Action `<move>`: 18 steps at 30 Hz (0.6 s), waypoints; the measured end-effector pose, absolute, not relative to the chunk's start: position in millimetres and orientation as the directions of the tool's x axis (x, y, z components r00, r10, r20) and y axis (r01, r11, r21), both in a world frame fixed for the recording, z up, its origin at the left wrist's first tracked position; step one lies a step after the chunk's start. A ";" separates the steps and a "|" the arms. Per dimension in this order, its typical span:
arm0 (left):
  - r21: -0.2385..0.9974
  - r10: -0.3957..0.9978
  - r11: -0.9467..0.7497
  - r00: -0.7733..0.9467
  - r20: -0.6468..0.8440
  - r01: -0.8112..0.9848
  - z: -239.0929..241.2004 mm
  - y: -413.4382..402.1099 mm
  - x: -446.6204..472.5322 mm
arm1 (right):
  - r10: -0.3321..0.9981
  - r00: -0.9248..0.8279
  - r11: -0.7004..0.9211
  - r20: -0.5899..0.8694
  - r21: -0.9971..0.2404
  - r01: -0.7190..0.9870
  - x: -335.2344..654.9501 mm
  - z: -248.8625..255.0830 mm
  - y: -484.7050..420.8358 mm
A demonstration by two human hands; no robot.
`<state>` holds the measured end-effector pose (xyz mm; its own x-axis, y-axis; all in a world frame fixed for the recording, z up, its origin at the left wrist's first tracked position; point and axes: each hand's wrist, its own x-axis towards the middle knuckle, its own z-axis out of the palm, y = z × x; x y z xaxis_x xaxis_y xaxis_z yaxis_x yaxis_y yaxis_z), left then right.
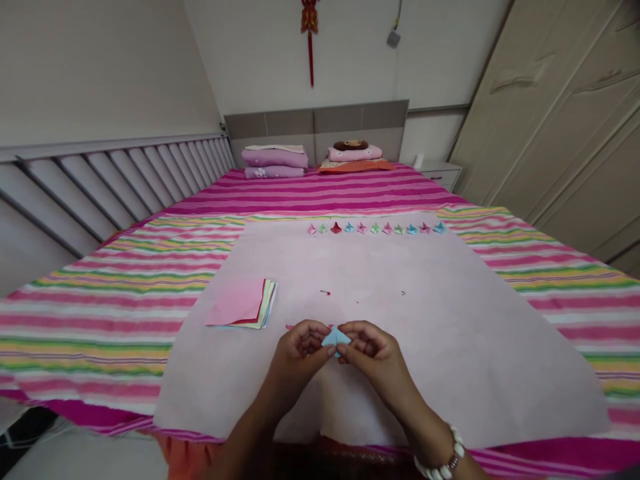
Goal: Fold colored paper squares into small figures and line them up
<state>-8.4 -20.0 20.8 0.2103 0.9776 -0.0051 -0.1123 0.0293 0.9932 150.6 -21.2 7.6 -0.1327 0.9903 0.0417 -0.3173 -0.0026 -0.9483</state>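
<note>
A small light-blue folded paper (335, 337) is pinched between both hands, low in the middle of the head view. My left hand (303, 352) grips its left side with thumb and fingers. On its right side, my right hand (373, 347) holds it the same way, and a beaded bracelet circles that wrist. Behind the left fingers a bit of pink (290, 327) shows, mostly covered. To the left lies a stack of coloured square paper (237, 301) with a pink sheet on top.
A row of several folded paper pieces (375, 228) lines the far edge of the pale sheet (450, 347) spread on a striped bed. A tiny red-tipped item (326, 293) and a small dark curved bit (403, 293) lie on it. Folded bedding (275, 160) stands by the headboard.
</note>
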 end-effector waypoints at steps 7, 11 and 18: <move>0.988 0.967 0.102 0.243 -0.072 -0.116 17.4 -19.6 -9.3 | 0.985 -0.173 -0.070 -0.015 -0.946 -0.317 151.6 6.8 -20.6; 0.988 0.971 0.087 0.233 -0.056 -0.124 18.2 -19.9 -8.7 | 0.978 -0.208 -0.097 -0.032 -0.947 -0.307 152.7 9.6 -19.8; 0.978 0.973 0.110 0.220 -0.070 -0.176 22.9 -23.3 -6.9 | 0.979 -0.203 -0.087 -0.024 -0.947 -0.308 153.0 16.2 -21.0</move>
<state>-6.9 -23.3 22.9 0.2197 0.9731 -0.0700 -0.1765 0.1102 0.9781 153.0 -21.0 16.2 -0.2031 0.9789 -0.0242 -0.3076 -0.0873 -0.9475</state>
